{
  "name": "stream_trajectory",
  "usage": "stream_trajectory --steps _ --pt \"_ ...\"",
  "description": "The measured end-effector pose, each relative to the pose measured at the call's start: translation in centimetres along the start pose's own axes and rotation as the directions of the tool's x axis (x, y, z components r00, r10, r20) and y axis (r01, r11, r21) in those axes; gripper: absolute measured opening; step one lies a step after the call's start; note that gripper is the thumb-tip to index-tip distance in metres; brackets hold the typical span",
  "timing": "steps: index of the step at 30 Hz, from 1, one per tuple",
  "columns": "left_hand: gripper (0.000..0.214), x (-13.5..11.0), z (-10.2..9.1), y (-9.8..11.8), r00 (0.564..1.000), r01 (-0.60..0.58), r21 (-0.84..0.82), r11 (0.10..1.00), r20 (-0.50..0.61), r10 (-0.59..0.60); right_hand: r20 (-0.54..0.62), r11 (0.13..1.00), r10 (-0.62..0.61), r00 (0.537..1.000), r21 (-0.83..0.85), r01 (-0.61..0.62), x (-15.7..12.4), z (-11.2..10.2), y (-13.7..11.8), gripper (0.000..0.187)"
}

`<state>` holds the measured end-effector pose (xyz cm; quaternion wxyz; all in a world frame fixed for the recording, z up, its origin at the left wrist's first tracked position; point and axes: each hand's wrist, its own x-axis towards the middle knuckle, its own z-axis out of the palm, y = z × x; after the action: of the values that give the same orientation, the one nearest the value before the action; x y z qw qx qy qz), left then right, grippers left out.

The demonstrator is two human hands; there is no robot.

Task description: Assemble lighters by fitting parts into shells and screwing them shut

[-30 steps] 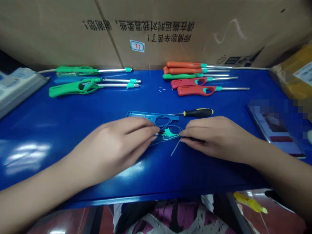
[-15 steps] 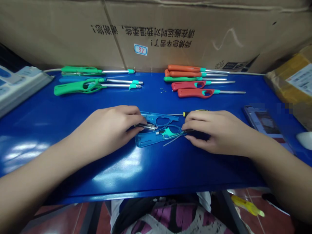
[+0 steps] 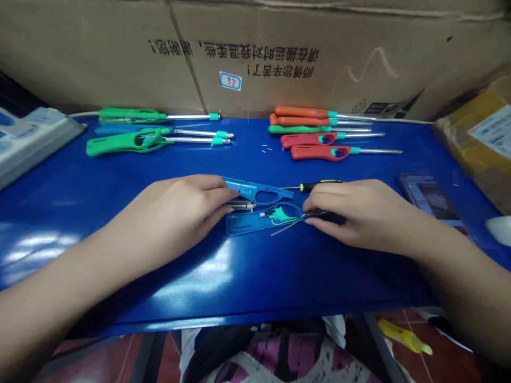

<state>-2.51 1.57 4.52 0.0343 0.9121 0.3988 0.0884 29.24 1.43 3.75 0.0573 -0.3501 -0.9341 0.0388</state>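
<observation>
Two halves of a blue lighter casing lie side by side on the blue table: the upper half-shell (image 3: pixel 265 196) and the lower half-shell (image 3: pixel 247 225). A teal trigger (image 3: pixel 282 214) and thin wires sit in the lower one. Between the halves, the small clear gas tank (image 3: pixel 242 205) is pinched in my left hand (image 3: pixel 189 205), whose fingertips are close to the upper half. My right hand (image 3: pixel 345 213) is closed around the narrow front end of the lower half, where the wires and a thin tube (image 3: pixel 287 227) come together; its fingertips partly hide that end.
A screwdriver (image 3: pixel 307 187) lies behind my right hand. Assembled lighters (image 3: pixel 319 152) stand grouped at the back right, and open green and blue ones (image 3: pixel 115 143) at the back left. Tiny white pieces (image 3: pixel 265 149), a phone (image 3: pixel 427 197) and cardboard boxes (image 3: pixel 255 32) are around.
The lower half-shell has shifted slightly right and away from me with my right hand. My left hand has moved a little left, uncovering more of the upper half.
</observation>
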Motion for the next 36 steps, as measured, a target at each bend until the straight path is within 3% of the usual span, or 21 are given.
stream_trajectory --steps 3,9,14,18,22,25,27,30,36 --pt "0.03 -0.1 -0.5 0.1 0.999 0.011 0.069 0.998 0.052 -0.015 -0.01 1.0 -0.008 1.0 -0.02 0.007 -0.2 0.0 0.1 0.009" --pt "0.035 0.2 -0.6 0.4 0.999 -0.037 -0.051 0.998 0.004 0.037 -0.086 0.998 -0.035 0.996 -0.049 0.031 0.0 0.2 -0.5 0.02" --pt "0.033 0.3 -0.4 1.1 0.998 0.004 -0.313 0.95 0.067 0.018 -0.16 0.986 -0.167 0.973 -0.035 0.164 0.3 1.1 -1.4 0.016" --pt "0.026 0.5 -0.6 1.8 0.989 0.114 -0.589 0.8 0.145 -0.034 -0.153 0.971 -0.237 0.959 -0.018 0.237 0.3 1.7 -1.7 0.02" --pt "0.024 0.8 -0.5 2.3 0.957 0.258 -0.724 0.64 0.281 -0.069 -0.198 0.964 -0.134 0.971 0.202 0.175 0.5 1.8 -2.2 0.018" --pt "0.022 0.8 -0.3 2.5 0.946 0.283 -0.752 0.595 0.323 -0.042 -0.277 0.905 0.0 0.961 0.41 0.118 0.8 1.6 -2.5 0.014" --pt "0.022 0.8 -0.2 2.6 0.942 0.288 -0.758 0.584 0.335 -0.029 -0.315 0.888 0.045 0.948 0.447 0.106 0.9 1.5 -2.5 0.013" --pt "0.024 0.7 -0.3 2.6 0.933 0.315 -0.748 0.584 0.356 -0.047 -0.257 0.906 0.021 0.966 0.414 0.09 0.8 1.5 -2.3 0.015" --pt "0.026 0.9 -0.2 2.3 0.928 0.342 -0.761 0.551 0.365 -0.072 -0.134 0.975 -0.178 0.975 0.112 0.193 0.5 2.2 -1.8 0.02"
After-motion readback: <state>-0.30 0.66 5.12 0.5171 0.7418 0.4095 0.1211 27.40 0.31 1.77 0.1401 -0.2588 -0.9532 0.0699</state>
